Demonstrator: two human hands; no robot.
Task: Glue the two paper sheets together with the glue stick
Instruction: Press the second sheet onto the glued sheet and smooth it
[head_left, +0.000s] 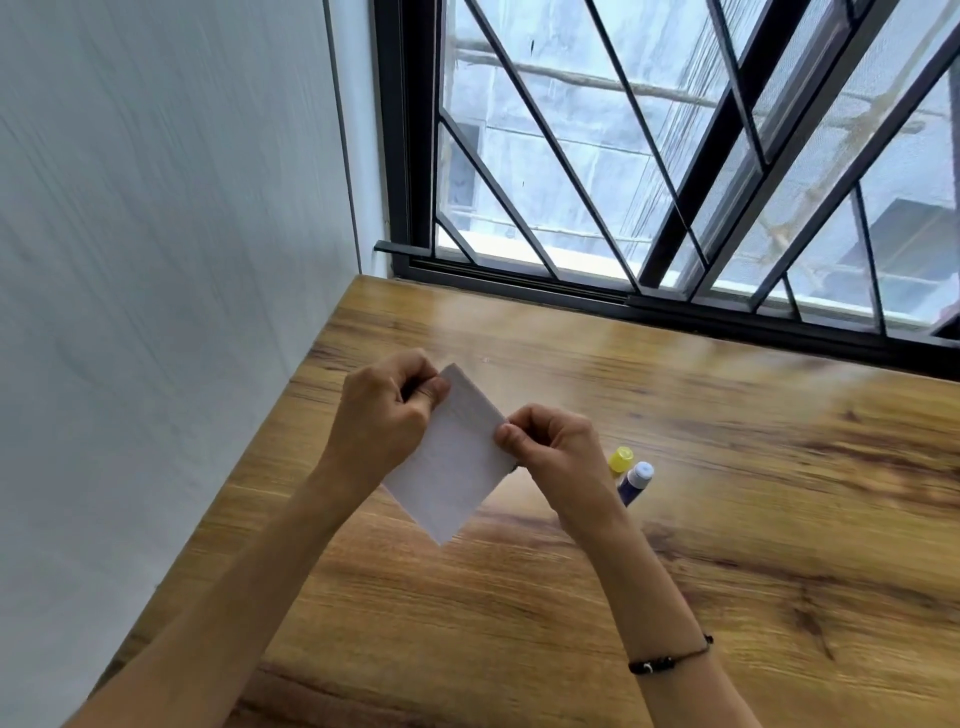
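Observation:
A small white paper (451, 462) is held up above the wooden table (727, 493), tilted like a diamond. My left hand (387, 410) pinches its upper left edge. My right hand (550, 452) pinches its right edge. Whether it is one sheet or two laid together I cannot tell. A blue glue stick (635, 483) with a pale cap lies on the table just right of my right wrist. A yellow cap (621, 460) sits beside it.
A white wall (156, 260) runs along the table's left edge. A black-framed barred window (675, 182) stands behind the table's far edge. A dark bracelet (670, 657) circles my right wrist.

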